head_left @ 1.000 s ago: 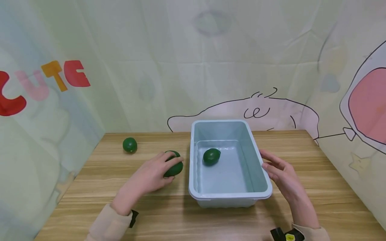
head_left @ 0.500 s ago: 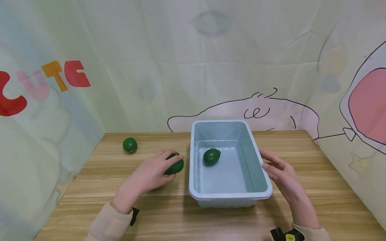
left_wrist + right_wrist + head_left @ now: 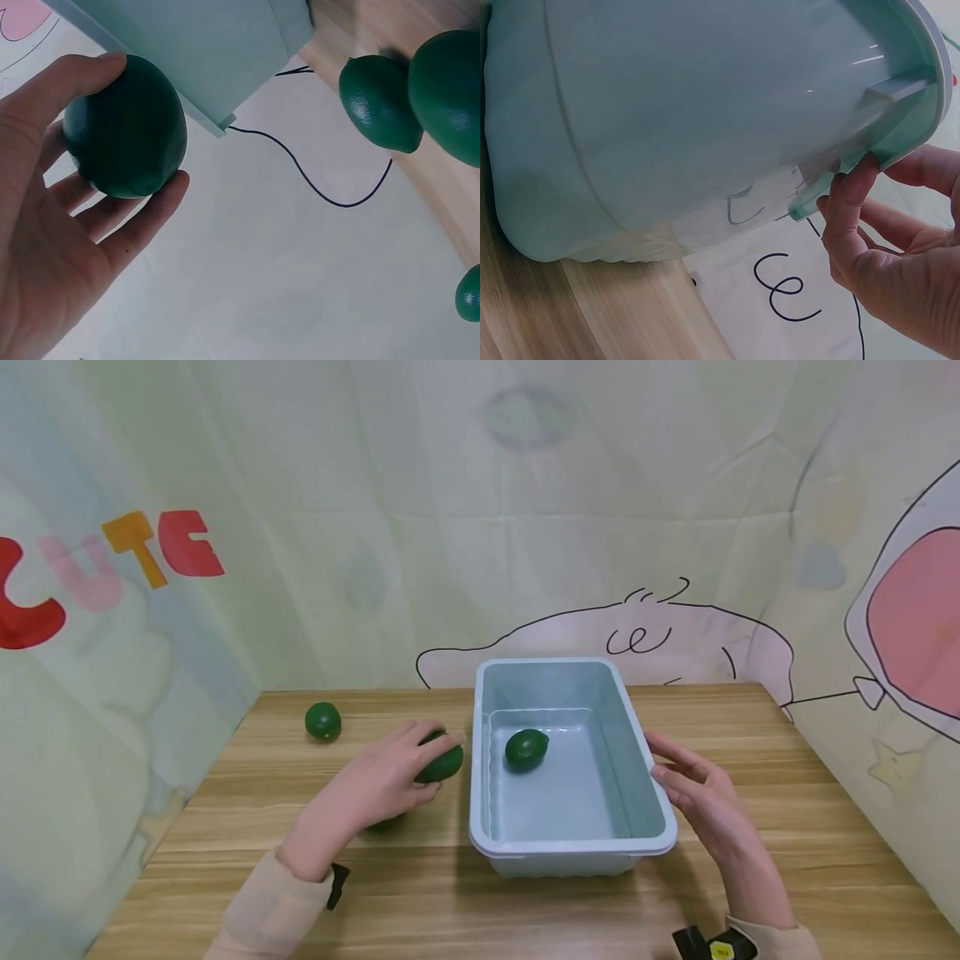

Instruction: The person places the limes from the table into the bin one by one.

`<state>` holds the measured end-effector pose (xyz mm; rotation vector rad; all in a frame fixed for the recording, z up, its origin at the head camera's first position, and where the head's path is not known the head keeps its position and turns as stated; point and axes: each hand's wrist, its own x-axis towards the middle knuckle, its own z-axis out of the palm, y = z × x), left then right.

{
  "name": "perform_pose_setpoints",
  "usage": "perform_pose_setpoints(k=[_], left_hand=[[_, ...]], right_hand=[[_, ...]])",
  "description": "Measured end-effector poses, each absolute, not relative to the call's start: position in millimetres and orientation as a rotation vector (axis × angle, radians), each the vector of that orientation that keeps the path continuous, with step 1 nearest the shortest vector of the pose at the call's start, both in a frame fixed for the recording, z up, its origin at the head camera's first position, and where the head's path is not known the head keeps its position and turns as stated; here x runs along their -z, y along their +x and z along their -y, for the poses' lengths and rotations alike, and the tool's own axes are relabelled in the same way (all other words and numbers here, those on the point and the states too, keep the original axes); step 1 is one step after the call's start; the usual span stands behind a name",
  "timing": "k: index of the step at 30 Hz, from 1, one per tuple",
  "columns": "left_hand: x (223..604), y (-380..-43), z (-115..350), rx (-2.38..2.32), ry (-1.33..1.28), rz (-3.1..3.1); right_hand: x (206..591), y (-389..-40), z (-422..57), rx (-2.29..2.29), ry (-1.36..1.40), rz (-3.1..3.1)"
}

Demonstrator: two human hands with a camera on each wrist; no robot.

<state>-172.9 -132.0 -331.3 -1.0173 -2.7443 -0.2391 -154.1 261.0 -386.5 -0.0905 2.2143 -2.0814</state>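
My left hand [image 3: 378,781] grips a green lime [image 3: 444,762] just left of the light blue plastic bin [image 3: 573,847]. In the left wrist view, thumb and fingertips wrap round that lime [image 3: 126,127], raised near the bin's rim. My right hand [image 3: 705,802] holds the bin's right rim; the right wrist view shows its fingers [image 3: 851,199] curled at the lip. One lime [image 3: 527,750] lies inside the bin. Beneath my left hand another lime [image 3: 386,823] is mostly hidden.
A lime [image 3: 323,722] lies at the wooden table's [image 3: 555,918] back left. The left wrist view shows two limes close together, a smaller one [image 3: 380,105] and a larger one [image 3: 454,97]. A printed curtain [image 3: 360,568] stands behind the table.
My left hand has lifted the lime and moved it slightly right and away, closer to the bin; a dark lime below now shows. My right hand and the bin have stayed put.
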Motion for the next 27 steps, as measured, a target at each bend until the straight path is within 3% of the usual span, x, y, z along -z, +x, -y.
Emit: perform_pose_setpoints(k=[27], left_hand=[[313, -184, 118, 0.214, -1.097, 2.636]], right_hand=[[386, -153, -262, 2.073, -0.068, -2.217]])
